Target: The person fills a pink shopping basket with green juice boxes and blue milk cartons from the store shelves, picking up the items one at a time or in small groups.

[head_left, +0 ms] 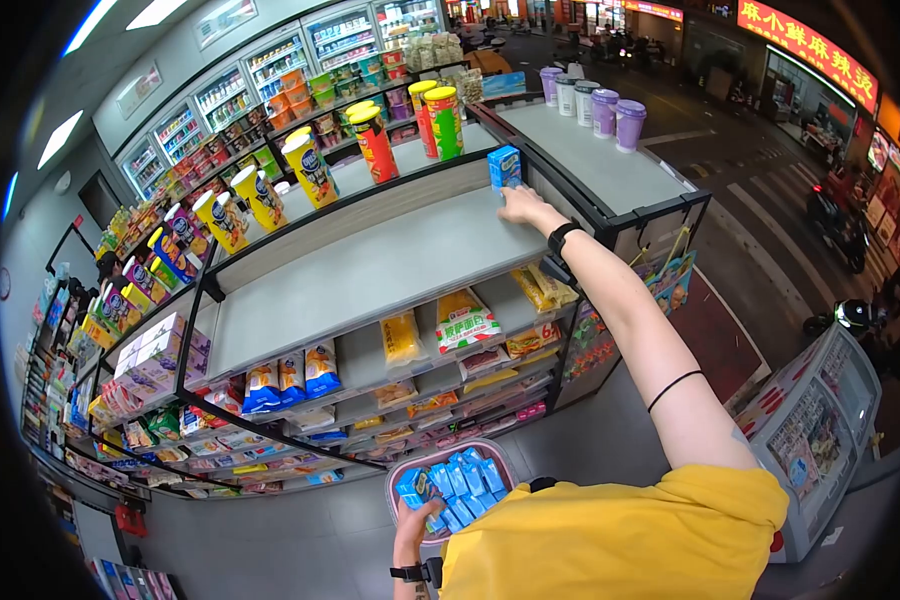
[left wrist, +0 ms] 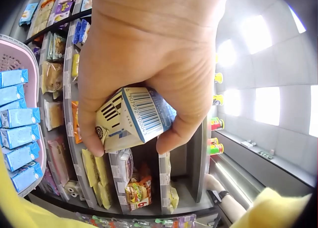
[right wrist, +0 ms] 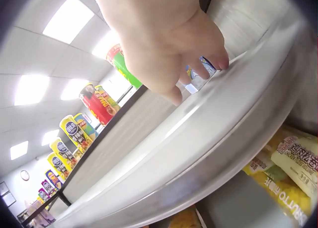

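Note:
My left hand grips a blue-and-white drink carton between thumb and fingers, its barcode end facing the left wrist camera. In the head view this hand is over the near-left side of a pink basket filled with rows of blue cartons. My right hand reaches to the far right end of the top grey shelf. Its fingertips are at the lower front of a blue carton standing upright against the back board. The right wrist view shows the fingers partly covering that carton, thumb apart from it.
Tall chip canisters line the ledge behind the shelf. Purple and white cups stand on the counter at the right. Bagged snacks fill the lower shelves. A chest freezer is at the right, with a street beyond.

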### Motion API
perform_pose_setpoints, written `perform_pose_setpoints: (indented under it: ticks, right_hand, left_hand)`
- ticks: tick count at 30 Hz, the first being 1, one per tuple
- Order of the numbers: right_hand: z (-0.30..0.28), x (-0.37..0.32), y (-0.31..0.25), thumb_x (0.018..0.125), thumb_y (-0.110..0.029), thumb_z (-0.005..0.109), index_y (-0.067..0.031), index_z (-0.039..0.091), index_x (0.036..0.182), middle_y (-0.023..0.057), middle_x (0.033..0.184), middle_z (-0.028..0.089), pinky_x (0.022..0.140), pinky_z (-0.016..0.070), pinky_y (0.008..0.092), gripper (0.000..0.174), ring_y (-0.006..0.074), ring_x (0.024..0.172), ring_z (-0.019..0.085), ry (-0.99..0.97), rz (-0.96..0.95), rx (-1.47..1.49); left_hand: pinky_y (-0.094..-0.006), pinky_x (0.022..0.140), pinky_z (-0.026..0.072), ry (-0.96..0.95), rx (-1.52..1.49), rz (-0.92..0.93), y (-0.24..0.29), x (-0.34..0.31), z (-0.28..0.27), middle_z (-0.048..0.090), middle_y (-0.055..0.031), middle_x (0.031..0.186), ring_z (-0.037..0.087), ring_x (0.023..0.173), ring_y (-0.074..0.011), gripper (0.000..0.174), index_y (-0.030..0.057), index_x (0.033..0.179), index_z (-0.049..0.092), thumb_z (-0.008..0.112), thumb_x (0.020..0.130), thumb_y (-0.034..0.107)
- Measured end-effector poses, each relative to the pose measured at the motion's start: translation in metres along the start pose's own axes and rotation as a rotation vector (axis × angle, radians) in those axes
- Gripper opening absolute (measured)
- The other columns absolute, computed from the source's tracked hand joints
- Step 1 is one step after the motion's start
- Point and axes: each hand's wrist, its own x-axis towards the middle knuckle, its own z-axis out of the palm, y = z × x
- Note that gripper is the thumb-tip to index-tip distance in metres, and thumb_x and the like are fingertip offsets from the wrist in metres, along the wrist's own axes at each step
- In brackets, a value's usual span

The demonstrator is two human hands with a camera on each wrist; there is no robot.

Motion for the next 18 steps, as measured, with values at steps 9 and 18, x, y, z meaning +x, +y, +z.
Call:
perform_pose_setpoints:
  ticks: [9, 18]
  right_hand:
    - [-0.004, 0.003, -0.022, 0.092, -0.051, 0.058, -0.0236, 0.032, 0.156, 0.0131, 0.161, 0.031, 0.117, 0.0251, 0.0593, 0.075, 0.0398, 0.148, 0.025, -0.048, 0.083, -0.076]
    - [0.021, -0.091, -0.106, 0.086, -0.031, 0.069, -0.0090, 0.059, 0.127, 0.0212, 0.126, 0.055, 0.098, 0.0476, 0.0482, 0.047, 0.0378, 0.119, 0.055, 0.288, -0.598, 0.183]
  left_hand:
    - [-0.0383, 0.080, 0.0586, 0.089, -0.081, 0.018, -0.021, -0.023, -0.011, 0.063, -0.0068, 0.107, 0.066, 0.095, -0.0211, 0.050, 0.0011, 0.124, 0.054, 0.069, 0.077, -0.008]
    - [-0.0335, 0.084, 0.0545, 0.065, 0.055, 0.059, -0.011, -0.018, 0.000, 0.065, -0.0048, 0.110, 0.065, 0.096, -0.0167, 0.049, 0.0014, 0.125, 0.056, 0.073, 0.078, -0.002]
